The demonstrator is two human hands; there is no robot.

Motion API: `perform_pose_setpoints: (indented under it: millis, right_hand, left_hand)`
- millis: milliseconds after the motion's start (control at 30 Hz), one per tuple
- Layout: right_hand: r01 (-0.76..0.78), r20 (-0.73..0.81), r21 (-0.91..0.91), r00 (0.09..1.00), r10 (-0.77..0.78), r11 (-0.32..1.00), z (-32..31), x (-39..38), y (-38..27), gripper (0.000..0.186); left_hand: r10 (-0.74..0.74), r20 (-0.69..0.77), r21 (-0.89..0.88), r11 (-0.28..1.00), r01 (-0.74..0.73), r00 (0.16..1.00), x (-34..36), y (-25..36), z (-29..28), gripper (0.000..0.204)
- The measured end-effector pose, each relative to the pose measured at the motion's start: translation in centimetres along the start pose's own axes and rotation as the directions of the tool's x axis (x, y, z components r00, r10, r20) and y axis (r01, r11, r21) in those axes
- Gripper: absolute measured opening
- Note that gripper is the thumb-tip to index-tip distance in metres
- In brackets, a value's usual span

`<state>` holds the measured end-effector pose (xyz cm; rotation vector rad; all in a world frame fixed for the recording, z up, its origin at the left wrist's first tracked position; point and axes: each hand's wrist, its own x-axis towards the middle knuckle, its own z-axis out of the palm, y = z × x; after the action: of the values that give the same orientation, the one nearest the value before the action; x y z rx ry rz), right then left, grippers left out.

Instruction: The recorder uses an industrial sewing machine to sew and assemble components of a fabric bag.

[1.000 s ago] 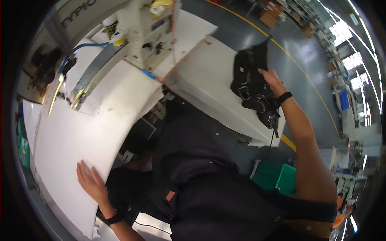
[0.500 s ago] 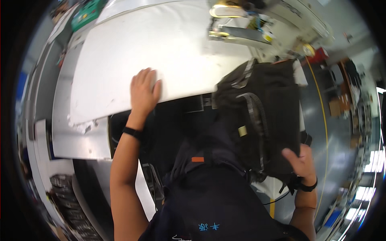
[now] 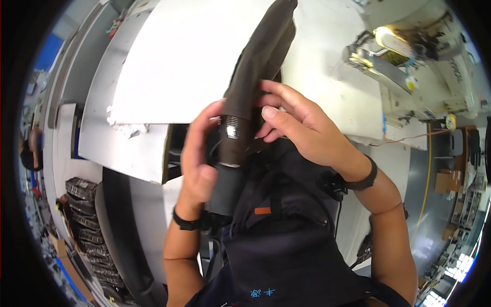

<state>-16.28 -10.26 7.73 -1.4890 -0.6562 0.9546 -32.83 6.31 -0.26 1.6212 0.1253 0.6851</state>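
Note:
A dark brown-black fabric bag (image 3: 250,77), seen nearly edge-on, stands tall over the front edge of the white worktable (image 3: 174,61). It leans slightly right at the top, and a strip with pale stripes shows on its near side. Along its left side rests my left hand (image 3: 198,156), the fingers curled behind the fabric and the thumb toward me. From the right, my right hand (image 3: 302,123) grips it with bent fingers, their tips partly hidden by the bag. The bag's broad faces are turned out of sight.
A sewing machine (image 3: 383,66) with a lit lamp stands at the right of the table. A stack of dark bundled pieces (image 3: 87,225) sits low on the left. White scraps (image 3: 128,128) lie by the table's left corner. Cardboard boxes (image 3: 447,182) are at far right.
The bag has moved from the right to the middle and turned edge-on. My left hand has left the tabletop and joined it; my right hand has moved up and left with it.

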Motion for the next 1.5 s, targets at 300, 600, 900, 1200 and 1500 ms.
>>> perform_pose_setpoints:
  millis: [300,600,900,1200,1500]
  right_hand:
    - [0.15,-0.01,0.081,0.989,-0.15,0.985,0.7,1.6,3.2,0.058]
    - [0.318,-0.062,-0.302,0.934,-0.352,0.899,0.6,-0.2,4.1,0.064]
    - [0.317,0.229,-0.945,0.459,-0.859,-0.083,-2.3,2.0,1.9,0.061]
    - [0.544,0.319,-0.839,0.502,-0.804,0.007,-2.9,-0.8,0.2,0.085]
    - [0.57,0.434,-0.595,0.821,-0.37,0.566,-5.2,-6.1,-2.1,0.07]
  left_hand:
    - [0.088,-0.013,0.177,0.981,-0.084,0.996,-1.1,-0.7,1.6,0.066]
    - [0.145,-0.147,0.165,0.979,-0.121,0.978,0.8,0.9,4.7,0.063]
    - [-0.018,-0.4,0.028,0.999,0.032,0.916,1.6,6.0,1.7,0.051]
    - [-0.263,-0.403,-0.249,0.953,0.172,0.877,-0.9,9.7,-1.2,0.067]
    - [-0.056,0.146,-0.062,0.996,0.065,0.988,-0.3,13.6,-2.7,0.049]
